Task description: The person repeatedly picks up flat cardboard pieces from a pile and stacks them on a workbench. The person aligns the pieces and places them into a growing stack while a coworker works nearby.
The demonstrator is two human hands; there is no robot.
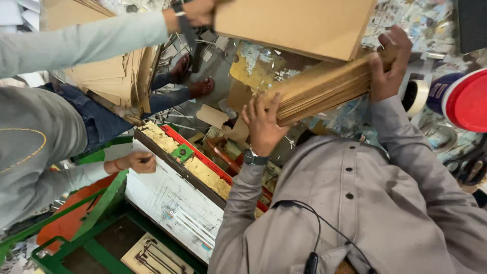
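— Underfoot, what sort of place is it?

— Cluttered workshop: a grey floor (223, 76) strewn with card offcuts, and a worktop covered in torn, paint-flecked paper (406, 20) at the upper right. A green metal machine frame (109, 203) fills the lower left, carrying a white printed sheet (172, 203) and a long bar with red and yellow worn faces (203, 167).

— Who else is there?

— A co-worker in a grey long-sleeved top (40, 132) stands on the left. One of that person's hands (137, 161) rests on the white sheet; the other (195, 11) grips a large flat brown cardboard sheet (294, 23) near the top edge. A further stack of brown boards (114, 76) leans behind that arm, and sandalled feet (195, 76) show on the floor.

— Anything crowding the wearer's side?

— A roll of pale tape (416, 96) and a red and blue round lid (464, 99) lie just beside the right forearm; the large cardboard sheet overlaps the stack from above.

— And the wearer's hands?

— Both clasp a thick tilted stack of thin brown cardboard sheets (324, 86), held up in front of the chest. The left hand (264, 122), with a wristwatch, presses against the lower end, fingers spread over the edge. The right hand (388, 63) is curled round the raised end, fingers wrapped over the top.
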